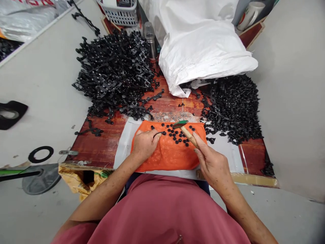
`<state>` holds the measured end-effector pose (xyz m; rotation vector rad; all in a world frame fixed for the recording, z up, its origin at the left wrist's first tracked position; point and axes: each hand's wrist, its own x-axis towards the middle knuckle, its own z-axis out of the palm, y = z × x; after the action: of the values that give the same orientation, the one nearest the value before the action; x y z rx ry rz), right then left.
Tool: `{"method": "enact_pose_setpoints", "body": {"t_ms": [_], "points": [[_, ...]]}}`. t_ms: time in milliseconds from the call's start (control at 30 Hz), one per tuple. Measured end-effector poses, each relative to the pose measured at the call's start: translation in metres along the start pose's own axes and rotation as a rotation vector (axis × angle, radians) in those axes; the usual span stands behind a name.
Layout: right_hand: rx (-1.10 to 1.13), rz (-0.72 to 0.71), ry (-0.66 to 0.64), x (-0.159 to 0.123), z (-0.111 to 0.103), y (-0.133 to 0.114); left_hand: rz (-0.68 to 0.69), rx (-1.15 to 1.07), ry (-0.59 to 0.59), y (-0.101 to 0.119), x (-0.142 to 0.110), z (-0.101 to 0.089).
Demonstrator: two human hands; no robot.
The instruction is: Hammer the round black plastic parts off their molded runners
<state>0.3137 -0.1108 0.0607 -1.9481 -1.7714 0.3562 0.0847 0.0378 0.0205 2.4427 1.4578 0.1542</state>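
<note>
My right hand [212, 162] is wrapped round the wooden handle of a small hammer [188, 135], whose greenish head hovers over or rests near the black pieces; which one I cannot tell. My left hand [146, 144] lies on an orange cloth [175, 157], its fingers pinching a thin black strip [157, 133] that reaches toward a round black piece [164, 133]. Several small round black pieces [177, 142] with raised centres are scattered over the upper part of the cloth. A pale sheet [123, 145] shows under the cloth.
A big heap of black jointed plastic parts [114, 71] stands at the left back. Smaller black parts [236, 105] are piled at the right. Between them a white sack [203, 47] lies with its mouth toward me. Behind are a grey basket [122, 15], a bottle [150, 40] and a mug [251, 15].
</note>
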Motion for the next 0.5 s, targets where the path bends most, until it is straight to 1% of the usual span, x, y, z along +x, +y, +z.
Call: {"method": "enact_pose_setpoints", "body": {"t_ms": [167, 367, 433, 500], "points": [[-0.032, -0.009, -0.027, -0.0025, 0.0049, 0.0045, 0.028, 0.058, 0.000, -0.0013, 0.0000, 0.0018], [-0.215, -0.054, -0.172, 0.0016, 0.0089, 0.0061, 0.053, 0.108, 0.013, -0.0008, 0.0003, -0.0008], [-0.209, -0.082, -0.144, 0.0036, 0.0071, 0.0028, 0.065, 0.112, 0.033, 0.0003, -0.0004, 0.0002], [-0.180, -0.114, -0.062, 0.0053, 0.0060, -0.0010, 0.077, 0.111, 0.066, 0.0012, -0.0021, 0.0028]]}}
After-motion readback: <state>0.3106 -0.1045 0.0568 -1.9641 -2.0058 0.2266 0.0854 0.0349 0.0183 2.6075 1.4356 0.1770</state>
